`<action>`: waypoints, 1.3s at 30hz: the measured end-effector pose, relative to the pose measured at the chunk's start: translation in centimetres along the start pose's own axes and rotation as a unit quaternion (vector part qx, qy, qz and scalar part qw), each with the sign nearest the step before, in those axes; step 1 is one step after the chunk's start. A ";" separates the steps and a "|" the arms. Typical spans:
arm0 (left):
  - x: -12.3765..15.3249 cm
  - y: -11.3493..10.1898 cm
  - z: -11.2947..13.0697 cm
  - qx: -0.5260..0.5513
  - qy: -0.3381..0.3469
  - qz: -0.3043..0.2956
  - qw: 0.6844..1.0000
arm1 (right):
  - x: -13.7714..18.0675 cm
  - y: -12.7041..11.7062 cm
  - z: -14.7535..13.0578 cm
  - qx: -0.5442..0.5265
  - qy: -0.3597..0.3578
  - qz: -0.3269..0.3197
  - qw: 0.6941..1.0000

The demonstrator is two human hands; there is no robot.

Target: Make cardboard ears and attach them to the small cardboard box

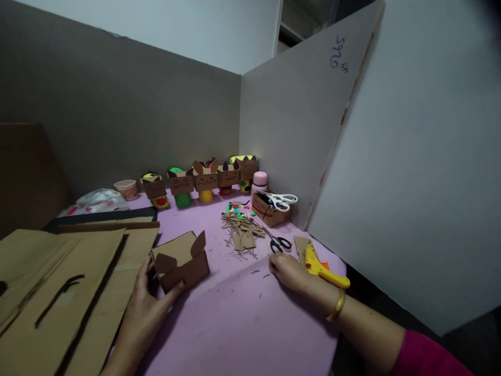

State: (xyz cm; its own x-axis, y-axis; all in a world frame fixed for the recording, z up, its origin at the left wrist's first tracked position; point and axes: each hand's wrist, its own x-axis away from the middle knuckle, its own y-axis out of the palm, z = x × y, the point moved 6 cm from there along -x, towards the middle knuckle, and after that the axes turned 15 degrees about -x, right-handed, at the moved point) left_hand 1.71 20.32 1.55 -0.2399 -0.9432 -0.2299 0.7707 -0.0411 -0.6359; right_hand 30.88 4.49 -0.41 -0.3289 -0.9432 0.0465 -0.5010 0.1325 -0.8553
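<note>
My left hand (pixel 145 308) grips a small brown cardboard box (pixel 193 270) with two ear-shaped flaps on its upper edge, thumb along the near side. The fingers behind the box are partly hidden. On the purple tabletop, my right hand (pixel 288 269) is closed, fingertips curled under; whatever it might hold does not show. Just beyond it lie black-handled scissors (pixel 278 242). A yellow hot glue gun (pixel 324 272) rests to its right on a cardboard piece (pixel 300 247). Farther in is a heap of cardboard scraps (pixel 245 237).
Several box-headed cardboard animal figures (pixel 205 180) line the back wall. White-handled scissors (pixel 282 200) stick out of a small carton (pixel 270 211) beside a pink bottle (pixel 259 181). Cardboard sheets (pixel 58 292) cover the left side. A paper cup (pixel 127 190) and plastic bag (pixel 99 201) sit behind them.
</note>
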 end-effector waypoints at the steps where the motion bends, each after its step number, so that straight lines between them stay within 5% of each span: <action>1: 0.1 0.0 0.1 -0.001 -0.001 0.000 1.000 | 0.1 0.0 0.1 -0.006 -0.003 0.000 1.000; 15: -0.3 0.4 -0.7 -0.001 0.013 0.007 1.000 | 0.4 0.4 -2.0 -0.072 -0.082 -0.012 0.994; 22: -0.2 0.2 -0.5 -0.013 0.001 0.007 1.000 | -2.4 -3.6 -3.6 -0.053 -0.075 0.058 0.994; 28: -0.1 0.2 -0.5 -0.007 -0.002 -0.003 1.000 | 0.0 -0.7 -3.4 -0.006 -0.094 -0.041 0.995; 35: -0.1 0.1 -0.4 -0.020 -0.007 0.004 1.000 | -1.5 -2.8 -4.2 0.016 -0.065 0.042 0.997; 39: 0.0 0.2 -0.4 -0.022 0.006 -0.002 1.000 | -0.9 -0.4 -4.8 0.037 -0.062 0.001 0.997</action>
State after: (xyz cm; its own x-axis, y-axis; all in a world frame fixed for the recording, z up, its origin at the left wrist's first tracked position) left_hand 1.61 20.48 1.17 -0.2514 -0.9387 -0.2360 0.7424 -0.0305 -0.6692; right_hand 27.48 6.74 2.38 -0.2263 -0.9740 -0.0144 -0.4381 0.1150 -0.8916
